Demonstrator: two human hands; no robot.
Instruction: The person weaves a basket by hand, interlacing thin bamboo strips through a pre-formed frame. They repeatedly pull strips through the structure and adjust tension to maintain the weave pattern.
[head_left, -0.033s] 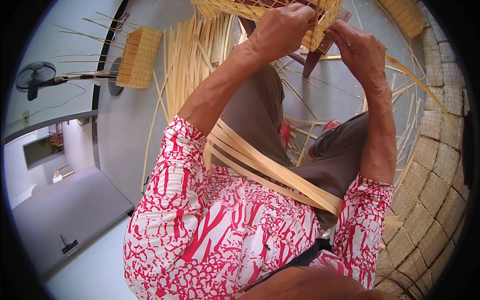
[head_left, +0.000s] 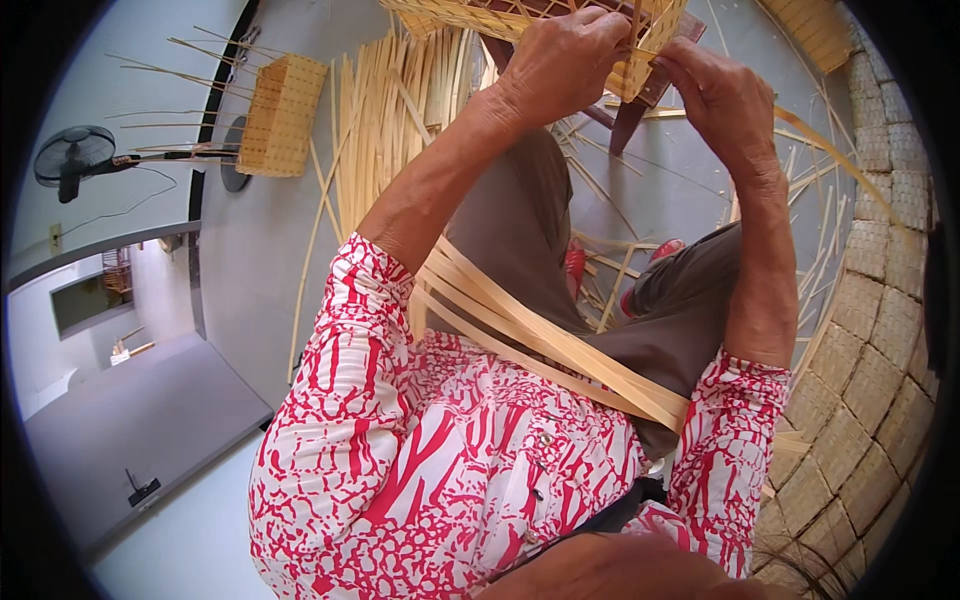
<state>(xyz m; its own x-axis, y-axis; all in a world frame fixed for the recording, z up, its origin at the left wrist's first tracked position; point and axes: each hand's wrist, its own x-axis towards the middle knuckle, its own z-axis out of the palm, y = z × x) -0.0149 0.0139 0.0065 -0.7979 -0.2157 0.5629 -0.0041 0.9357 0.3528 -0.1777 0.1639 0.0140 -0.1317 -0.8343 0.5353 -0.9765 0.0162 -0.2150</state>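
My left hand (head_left: pixel 573 62) is closed on the rim of a woven yellow bamboo basket (head_left: pixel 470 18) at the top, its fingertips partly hidden among upright strips. Just to its right, my right hand (head_left: pixel 713 95) pinches a thin bamboo strip (head_left: pixel 822 142) at the basket's corner; the strip's long tail curves down to the right behind that hand. The basket sits on a dark wooden stand (head_left: pixel 627 125). A bundle of pale strips (head_left: pixel 540 345) lies across my lap, between my forearms.
Loose strips (head_left: pixel 365 120) cover the floor left of my legs, with more scattered around the stand. An unfinished basket (head_left: pixel 280 115) is at upper left near a black fan (head_left: pixel 78 155). Stacked woven pieces (head_left: pixel 865 375) line the right side, below another basket (head_left: pixel 805 30).
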